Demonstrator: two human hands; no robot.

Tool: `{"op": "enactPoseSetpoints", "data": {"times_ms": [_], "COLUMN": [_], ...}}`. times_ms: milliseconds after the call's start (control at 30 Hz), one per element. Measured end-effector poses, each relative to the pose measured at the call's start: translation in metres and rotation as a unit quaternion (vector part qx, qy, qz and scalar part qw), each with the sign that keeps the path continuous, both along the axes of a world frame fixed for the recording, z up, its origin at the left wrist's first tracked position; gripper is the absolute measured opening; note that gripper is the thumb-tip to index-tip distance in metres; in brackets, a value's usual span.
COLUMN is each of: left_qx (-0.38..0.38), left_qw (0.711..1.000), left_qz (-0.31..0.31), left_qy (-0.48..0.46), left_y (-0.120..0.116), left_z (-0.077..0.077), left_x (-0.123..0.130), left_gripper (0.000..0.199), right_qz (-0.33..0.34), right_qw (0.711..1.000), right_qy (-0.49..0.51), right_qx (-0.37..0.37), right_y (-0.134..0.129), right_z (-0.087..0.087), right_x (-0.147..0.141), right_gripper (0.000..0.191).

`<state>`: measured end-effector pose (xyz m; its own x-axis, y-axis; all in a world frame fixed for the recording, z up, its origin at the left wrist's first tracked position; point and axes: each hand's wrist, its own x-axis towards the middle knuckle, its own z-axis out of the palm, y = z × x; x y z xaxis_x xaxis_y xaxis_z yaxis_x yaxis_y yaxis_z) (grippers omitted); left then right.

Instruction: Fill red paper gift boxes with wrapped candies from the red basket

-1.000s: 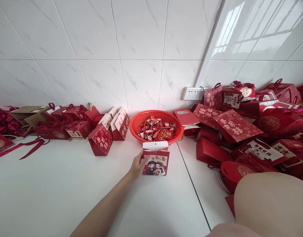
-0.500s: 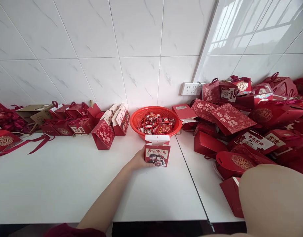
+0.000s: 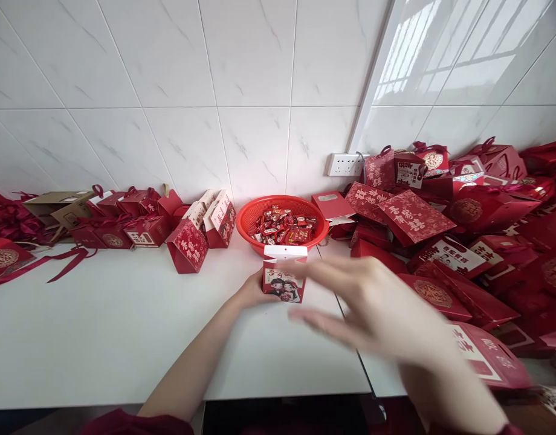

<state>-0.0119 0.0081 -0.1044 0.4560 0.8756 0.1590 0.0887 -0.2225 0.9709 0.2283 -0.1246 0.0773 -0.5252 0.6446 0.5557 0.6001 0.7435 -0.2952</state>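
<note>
My left hand (image 3: 251, 291) grips the left side of a small red box (image 3: 284, 284) that stands upright on the white table. The box's front shows a cartoon couple, and its white top flap is raised. My right hand (image 3: 364, 302), blurred by motion, is just right of the box with thumb and fingers apart and nothing between them; its fingertips overlap the box's right edge in the view. Right behind the box is a red plastic basket (image 3: 244, 232) with wrapped red sweets (image 3: 287, 225) in it.
Two patterned red boxes (image 3: 187, 246) stand left of the basket. Further left are more red boxes (image 3: 148, 229) and a brown one (image 3: 72, 208). A large heap of red gift boxes (image 3: 414, 217) covers the right side. A power socket (image 3: 345, 164) is on the tiled wall.
My right hand has come into view from the lower right, toward the box. My left hand still holds the box. The view has shifted slightly.
</note>
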Motion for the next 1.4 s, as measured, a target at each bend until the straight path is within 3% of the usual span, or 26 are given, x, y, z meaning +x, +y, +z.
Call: {"op": "enactPoseSetpoints", "data": {"times_ms": [67, 167, 233, 333, 400, 500, 567, 667, 700, 800, 933, 1167, 1300, 1400], "left_qx": [-0.003, -0.009, -0.008, -0.009, -0.011, -0.011, -0.009, 0.001, 0.008, 0.024, 0.029, 0.101, 0.166, 0.215], "left_qw": [0.999, 0.999, 0.999, 0.998, 0.998, 0.997, 0.996, 0.998, 0.999, 0.997, 0.993, 0.989, 0.971, 0.943], "left_qz": [-0.03, -0.045, -0.033, -0.029, -0.038, -0.055, -0.061, -0.045, -0.027, 0.033, 0.013, 0.083, 0.092, 0.138], "left_qy": [0.01, 0.029, 0.036, 0.049, 0.056, 0.06, 0.062, 0.041, 0.019, -0.066, -0.112, 0.07, 0.148, 0.211], "left_y": [0.002, 0.008, 0.011, 0.011, 0.01, 0.009, 0.01, 0.01, 0.008, 0.0, -0.011, -0.009, -0.015, -0.026], "left_z": [-0.002, -0.01, -0.014, -0.013, -0.01, -0.009, -0.01, -0.01, -0.008, 0.003, 0.024, 0.046, 0.055, 0.063], "left_x": [0.0, -0.001, -0.002, -0.004, -0.005, -0.006, -0.005, -0.002, -0.001, 0.004, 0.005, -0.001, -0.004, -0.017], "left_gripper": [0.08, 0.078, 0.075, 0.068, 0.062, 0.058, 0.058, 0.054, 0.051, 0.048, 0.046, 0.029, 0.029, 0.03], "right_qz": [-0.047, -0.057, -0.061, -0.05, -0.023, 0.015, 0.021, 0.02, 0.021, 0.021, 0.018, 0.018, 0.02, 0.01], "right_qw": [0.992, 0.963, 0.931, 0.895, 0.875, 0.844, 0.839, 0.864, 0.876, 0.908, 0.923, 0.919, 0.918, 0.937], "right_qy": [0.116, 0.251, 0.328, 0.396, 0.433, 0.477, 0.477, 0.439, 0.421, 0.369, 0.339, 0.356, 0.351, 0.309], "right_qx": [-0.017, -0.08, -0.149, -0.2, -0.213, -0.245, -0.262, -0.246, -0.233, -0.198, -0.183, -0.167, -0.181, -0.164], "right_y": [0.051, 0.103, 0.116, 0.114, 0.11, 0.106, 0.107, 0.107, 0.107, 0.103, 0.097, 0.095, 0.095, 0.096], "right_z": [-0.034, -0.113, -0.156, -0.183, -0.184, -0.179, -0.178, -0.178, -0.177, -0.171, -0.162, -0.162, -0.167, -0.176], "right_x": [-0.008, -0.017, -0.022, -0.027, -0.029, -0.027, -0.024, -0.017, -0.015, -0.013, -0.015, -0.021, -0.026, -0.03], "right_gripper": [0.057, 0.082, 0.06, 0.031, 0.034, 0.064, 0.062, 0.026, 0.022, 0.027, 0.024, 0.025, 0.026, 0.024]}}
